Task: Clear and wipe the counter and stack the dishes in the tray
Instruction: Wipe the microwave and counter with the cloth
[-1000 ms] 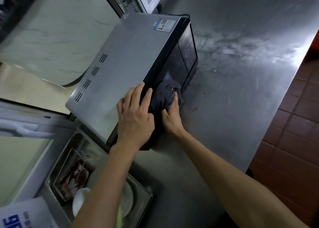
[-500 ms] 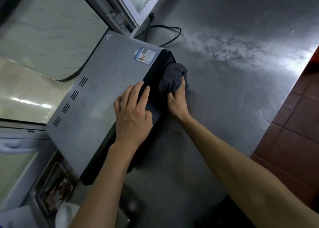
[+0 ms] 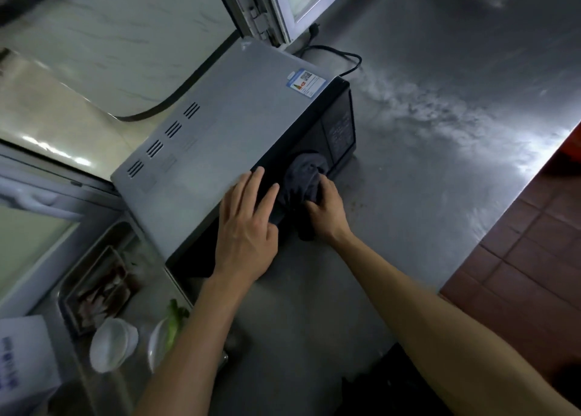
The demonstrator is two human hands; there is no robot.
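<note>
Scene: I stand at a steel counter (image 3: 440,195), wiping the dark front of a microwave (image 3: 226,126) that sits on it near a window.
Right hand (image 3: 327,211): my fingers curl round a bunched grey cloth (image 3: 303,176) and press it against the microwave's front, low on the door beside the control panel.
Left hand (image 3: 248,223): it lies flat, fingers straight, on the front edge of the top, gripping nothing, bracing the box.
Step in hand: wiping the door, as I judge it, part of the cleaning half of the job.
Doing it well: I should keep the left palm bearing down so the microwave does not slide back toward its cord (image 3: 339,55); run the cloth in long overlapping strokes along the door, not dabs; turn the cloth to a fresh face when one side loads up.
Counter: crumbs and a smear lie just right of my right hand, and a pale streaked patch runs farther out; these likely need a pass next.
Dishes: a white cup (image 3: 111,343) and a plate with greens (image 3: 166,334) sit in the tray (image 3: 63,299) at lower left, beside a soiled metal pan (image 3: 100,286).
Risk: pushing too hard on the panel could press buttons.
</note>
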